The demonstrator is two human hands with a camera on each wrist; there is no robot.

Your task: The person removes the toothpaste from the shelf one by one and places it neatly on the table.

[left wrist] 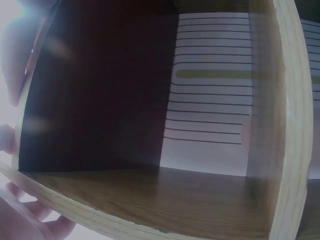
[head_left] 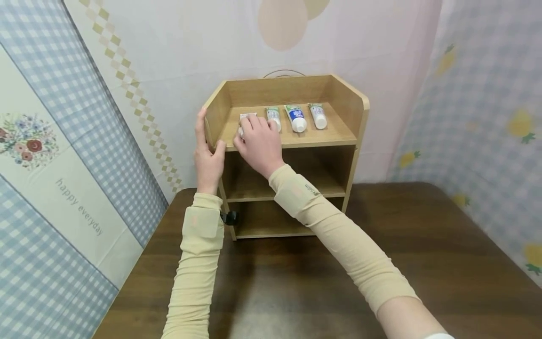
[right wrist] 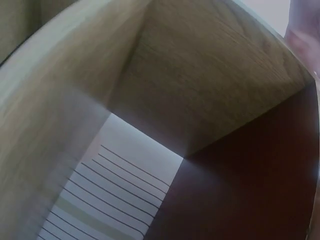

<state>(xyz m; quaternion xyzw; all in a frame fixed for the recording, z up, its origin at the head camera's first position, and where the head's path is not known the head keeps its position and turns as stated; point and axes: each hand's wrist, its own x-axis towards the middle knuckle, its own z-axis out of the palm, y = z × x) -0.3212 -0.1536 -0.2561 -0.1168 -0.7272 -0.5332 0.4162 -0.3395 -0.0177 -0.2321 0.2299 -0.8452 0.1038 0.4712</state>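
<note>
Perhaps the likeliest slip is a knocked neighbour. The right hand (head_left: 261, 143) curls its fingers over a white tube (head_left: 248, 116) at nine o'clock on the top board (head_left: 334, 132), and seems to pinch it, though how firmly I cannot tell. Toward three o'clock, those fingers overlap the green-ended tube (head_left: 273, 113) in the head view; a sideways sweep could push it into the blue-labelled tube (head_left: 295, 114), then the far tube (head_left: 316, 113). A loose hold might drop the white tube over the front edge, at six o'clock. The left hand (head_left: 208, 160) grips the nine-o'clock side panel (head_left: 217, 108) between thumb and fingers; a hard tug could shift the shelf unit (head_left: 353, 108) on the counter (head_left: 394, 226).
</note>
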